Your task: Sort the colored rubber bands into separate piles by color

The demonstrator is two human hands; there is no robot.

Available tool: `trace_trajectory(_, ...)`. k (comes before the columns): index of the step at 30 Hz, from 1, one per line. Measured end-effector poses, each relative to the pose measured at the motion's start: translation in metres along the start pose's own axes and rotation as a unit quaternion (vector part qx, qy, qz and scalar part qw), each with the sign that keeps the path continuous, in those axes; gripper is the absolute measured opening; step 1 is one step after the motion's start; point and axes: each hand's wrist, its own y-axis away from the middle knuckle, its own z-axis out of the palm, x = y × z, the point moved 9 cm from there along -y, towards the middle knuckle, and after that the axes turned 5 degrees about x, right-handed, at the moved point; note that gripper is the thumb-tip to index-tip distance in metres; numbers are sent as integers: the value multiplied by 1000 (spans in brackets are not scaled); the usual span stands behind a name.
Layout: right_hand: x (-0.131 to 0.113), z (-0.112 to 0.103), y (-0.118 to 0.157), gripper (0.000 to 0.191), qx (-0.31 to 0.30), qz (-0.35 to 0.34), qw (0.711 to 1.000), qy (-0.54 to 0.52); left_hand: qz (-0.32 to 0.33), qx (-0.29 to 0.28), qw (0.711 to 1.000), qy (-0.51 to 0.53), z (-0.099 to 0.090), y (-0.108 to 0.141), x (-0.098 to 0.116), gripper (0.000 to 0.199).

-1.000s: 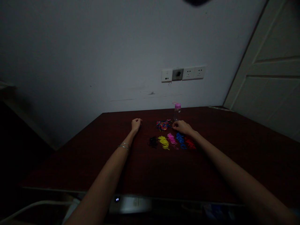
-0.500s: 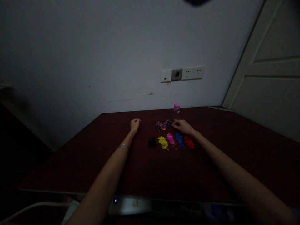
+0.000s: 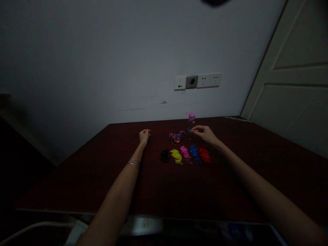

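Above the table, beside a mixed heap of coloured strands (image 3: 176,137), my right hand (image 3: 205,133) pinches a small blue strand (image 3: 189,130). Whether the strand is string or a thin elastic band is too dim to tell. Curled closed, my left hand (image 3: 145,136) rests on the table to the left of the heap, with nothing visible in it. Nearer me lies a row of single-colour piles: black (image 3: 164,155), yellow (image 3: 176,155), pink (image 3: 185,152), blue (image 3: 195,153) and red (image 3: 205,155).
A clear bottle with a pink cap (image 3: 192,116) stands behind my right hand, near the wall. Sockets and a switch (image 3: 191,82) are set in the wall behind the dark red table (image 3: 169,194). Some objects lie below the table's front edge, in shadow.
My right hand has lifted slightly away from the mixed heap, and a blue strand now shows at its fingertips. My left hand stays closed on the table. The view has shifted a little.
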Motion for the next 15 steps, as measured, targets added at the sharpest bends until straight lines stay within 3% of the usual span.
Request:
trace_trajectory(6,1,-4,7,31,-27,24,999,5,-27,33,994,105,-11,-2,0,22)
trace_trajectory(15,18,20,32,22,-208,25,973,96,-68,38,980,184,-15,-4,-7,23)
